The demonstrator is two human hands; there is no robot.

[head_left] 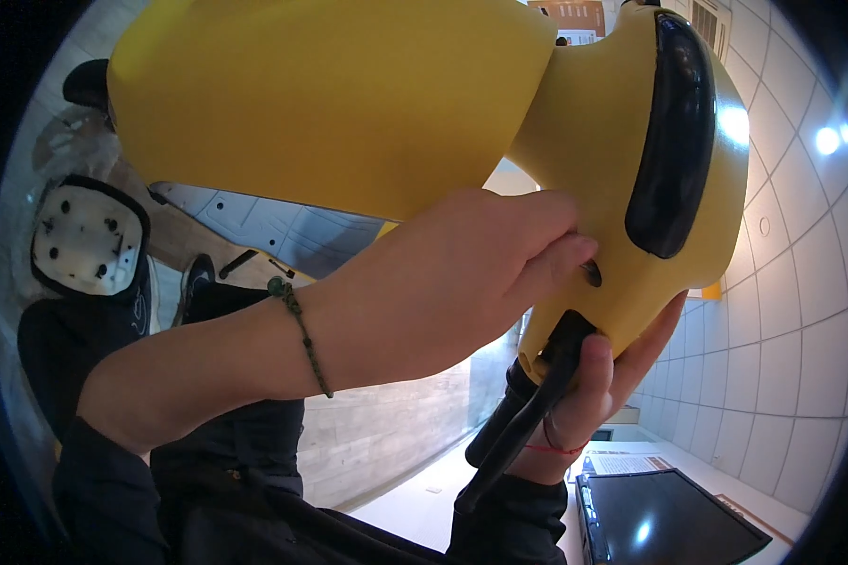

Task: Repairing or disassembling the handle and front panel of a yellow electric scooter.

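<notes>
A large yellow scooter body fills the top, with a broad front panel [339, 104] and a handlebar cover [584, 122] bearing a long black curved insert [674, 141]. My left hand [481, 268] reaches across from the left, thumb and fingers pinched at a small dark opening [591, 274] in the cover. Whatever lies between those fingertips is hidden. My right hand [598, 386] grasps the lower end of the cover from beneath, its thumb by the base of the black brake lever [528, 419]. Beside the lever is the black handlebar grip [495, 419].
At the left lies a pale, dark-rimmed part [89, 240] with several dark spots. A grey-blue panel [264, 221] shows below the yellow front panel. A black screen [669, 518] rests on a white surface at lower right, near a printed sheet [622, 464].
</notes>
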